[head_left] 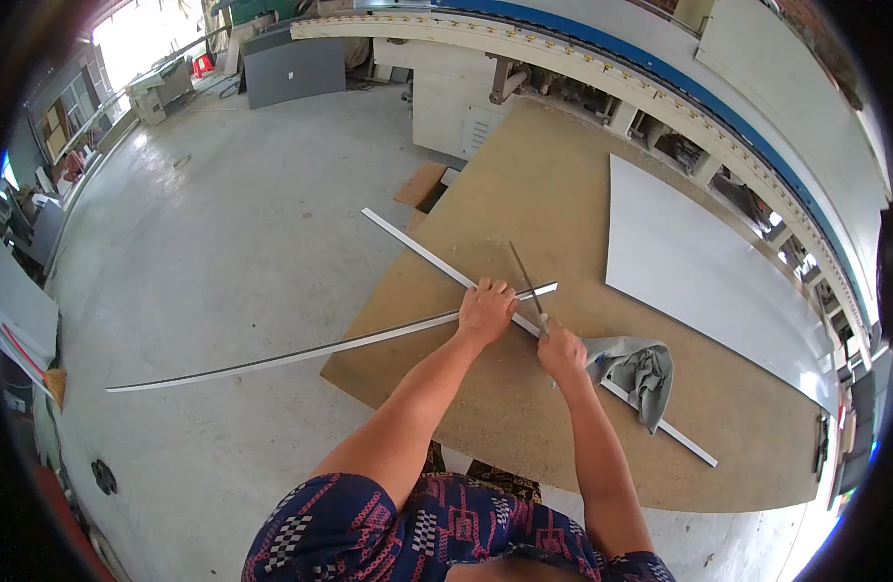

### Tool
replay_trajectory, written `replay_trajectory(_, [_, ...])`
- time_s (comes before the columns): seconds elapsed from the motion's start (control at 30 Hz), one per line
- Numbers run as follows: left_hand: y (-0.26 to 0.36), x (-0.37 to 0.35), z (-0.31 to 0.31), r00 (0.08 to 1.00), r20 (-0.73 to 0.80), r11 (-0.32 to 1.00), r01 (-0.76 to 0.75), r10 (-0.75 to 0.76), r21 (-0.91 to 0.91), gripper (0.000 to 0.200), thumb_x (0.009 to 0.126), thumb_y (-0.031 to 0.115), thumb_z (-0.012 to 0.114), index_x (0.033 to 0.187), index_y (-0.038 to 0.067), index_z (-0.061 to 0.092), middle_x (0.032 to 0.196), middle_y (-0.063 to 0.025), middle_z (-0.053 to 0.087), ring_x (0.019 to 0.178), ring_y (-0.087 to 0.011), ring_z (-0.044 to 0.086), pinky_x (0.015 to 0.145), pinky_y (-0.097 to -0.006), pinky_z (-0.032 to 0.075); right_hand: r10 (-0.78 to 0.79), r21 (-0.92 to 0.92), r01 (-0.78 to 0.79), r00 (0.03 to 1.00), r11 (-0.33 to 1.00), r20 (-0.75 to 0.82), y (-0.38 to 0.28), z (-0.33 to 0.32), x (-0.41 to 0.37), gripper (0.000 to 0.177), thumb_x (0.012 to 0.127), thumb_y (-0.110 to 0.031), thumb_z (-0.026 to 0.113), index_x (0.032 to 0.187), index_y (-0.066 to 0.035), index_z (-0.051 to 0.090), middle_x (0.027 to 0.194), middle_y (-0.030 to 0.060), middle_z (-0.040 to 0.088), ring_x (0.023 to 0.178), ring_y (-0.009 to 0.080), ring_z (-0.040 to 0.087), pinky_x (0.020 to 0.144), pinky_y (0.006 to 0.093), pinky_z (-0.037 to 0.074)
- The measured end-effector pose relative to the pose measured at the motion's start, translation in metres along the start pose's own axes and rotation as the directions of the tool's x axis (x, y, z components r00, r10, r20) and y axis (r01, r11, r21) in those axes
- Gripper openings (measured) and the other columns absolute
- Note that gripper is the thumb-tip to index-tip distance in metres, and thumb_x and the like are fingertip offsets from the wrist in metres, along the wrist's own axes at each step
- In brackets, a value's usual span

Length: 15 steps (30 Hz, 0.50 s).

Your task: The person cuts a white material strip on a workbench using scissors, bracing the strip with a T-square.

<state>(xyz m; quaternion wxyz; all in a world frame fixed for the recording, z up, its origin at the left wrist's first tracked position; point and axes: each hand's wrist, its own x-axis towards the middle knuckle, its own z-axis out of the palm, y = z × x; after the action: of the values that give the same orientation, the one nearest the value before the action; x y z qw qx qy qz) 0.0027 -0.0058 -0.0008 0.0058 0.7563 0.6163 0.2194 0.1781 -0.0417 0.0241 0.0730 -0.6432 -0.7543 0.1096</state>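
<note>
Two long, narrow white strips cross on the brown board [524,427]. One strip [301,355] with a dark edge runs far out past the board to the left. The other strip [413,242] lies slantwise from upper left to lower right. My left hand [487,308] is closed over the strips where they cross. In my right hand [563,351] is the handle of a long, thin file-like tool [524,274]; whether its edge has teeth is too small to tell. The blade lies across the dark-edged strip close to its right end. A grey cloth [648,376] partly covers the slanting strip.
A large white panel [708,262] lies on the right of the board. A long machine with a cream rail [660,92] stands along the back. An open cardboard box [423,184] sits by the board's left edge. A dark grey panel [296,73] leans farther off on the concrete floor.
</note>
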Motion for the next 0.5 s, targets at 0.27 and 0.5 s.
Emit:
replay_trajectory(0.27, [-0.002, 0.001, 0.003, 0.997, -0.076, 0.999, -0.014, 0.01, -0.048, 0.018, 0.086, 0.03, 0.053, 0.087, 0.013, 0.058, 0.092, -0.0024, 0.055, 0.095, -0.0233, 0.051, 0.077, -0.0397, 0.044, 0.089, -0.014, -0.089, 0.994, 0.996, 0.058, 0.007, -0.014, -0.069, 0.038, 0.085, -0.024, 0.051, 0.116, -0.003, 0.048, 0.079, 0.0224, 0.064, 0.077, 0.04, 0.063, 0.069, 0.0487, 0.048])
replay_trajectory(0.5, [-0.003, 0.001, 0.004, 0.998, -0.053, 1.0, -0.025, 0.024, -0.017, 0.018, 0.086, 0.03, 0.053, 0.088, 0.013, 0.058, 0.093, -0.0022, 0.055, 0.095, -0.0231, 0.051, 0.076, -0.0399, 0.044, 0.015, 0.001, -0.015, 1.0, 1.0, 0.02, 0.007, -0.006, -0.029, 0.039, 0.085, -0.026, 0.049, 0.117, -0.002, 0.048, 0.079, 0.0225, 0.064, 0.077, 0.0398, 0.063, 0.07, 0.0497, 0.048])
